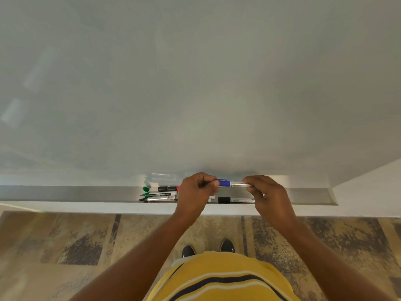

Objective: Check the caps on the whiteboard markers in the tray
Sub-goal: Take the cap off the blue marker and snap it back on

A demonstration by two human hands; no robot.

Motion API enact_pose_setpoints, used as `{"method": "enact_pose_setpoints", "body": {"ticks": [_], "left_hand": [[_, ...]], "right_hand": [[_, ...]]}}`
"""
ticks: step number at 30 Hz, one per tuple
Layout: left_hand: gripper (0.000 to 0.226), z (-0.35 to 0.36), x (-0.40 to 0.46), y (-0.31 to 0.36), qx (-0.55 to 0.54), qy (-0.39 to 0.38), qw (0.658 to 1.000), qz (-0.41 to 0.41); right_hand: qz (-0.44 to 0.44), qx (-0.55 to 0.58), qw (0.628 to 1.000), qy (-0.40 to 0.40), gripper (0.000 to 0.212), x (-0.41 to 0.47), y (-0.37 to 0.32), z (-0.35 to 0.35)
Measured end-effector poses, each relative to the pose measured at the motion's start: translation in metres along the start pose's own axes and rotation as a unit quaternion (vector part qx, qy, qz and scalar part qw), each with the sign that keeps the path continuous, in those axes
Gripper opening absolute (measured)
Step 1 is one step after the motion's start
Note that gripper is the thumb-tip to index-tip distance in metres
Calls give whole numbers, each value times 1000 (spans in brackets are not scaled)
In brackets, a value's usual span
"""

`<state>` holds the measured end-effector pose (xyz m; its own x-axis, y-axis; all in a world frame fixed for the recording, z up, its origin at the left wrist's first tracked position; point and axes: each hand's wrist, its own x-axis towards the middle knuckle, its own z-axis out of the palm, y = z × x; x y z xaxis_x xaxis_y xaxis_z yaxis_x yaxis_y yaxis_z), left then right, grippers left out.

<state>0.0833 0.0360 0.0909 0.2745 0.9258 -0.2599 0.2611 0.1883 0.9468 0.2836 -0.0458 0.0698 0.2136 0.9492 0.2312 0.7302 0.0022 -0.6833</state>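
Both hands grip the blue marker (231, 183) above the tray (65, 193): left hand (196, 190) on its cap, right hand (268, 192) on the barrel. A loose green cap (145, 189) and uncapped markers await.

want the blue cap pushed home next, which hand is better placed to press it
Left: the left hand already grips the cap end of the blue marker, while the right hand steadies its barrel.
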Motion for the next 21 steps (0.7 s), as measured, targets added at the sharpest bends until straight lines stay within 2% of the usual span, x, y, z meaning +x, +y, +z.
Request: {"method": "enact_pose_setpoints", "body": {"ticks": [7,12,21], "left_hand": [[13,34,28,-49,190,-28,981,-7],[22,41,43,-63,282,-68,957,3],[24,44,42,-73,413,-126,901,46]], "right_hand": [[47,-150,986,-61,30,-18,51,39],[73,-186,975,-101,40,-13,61,50],[63,-245,955,-154,35,-6,63,57]]}}
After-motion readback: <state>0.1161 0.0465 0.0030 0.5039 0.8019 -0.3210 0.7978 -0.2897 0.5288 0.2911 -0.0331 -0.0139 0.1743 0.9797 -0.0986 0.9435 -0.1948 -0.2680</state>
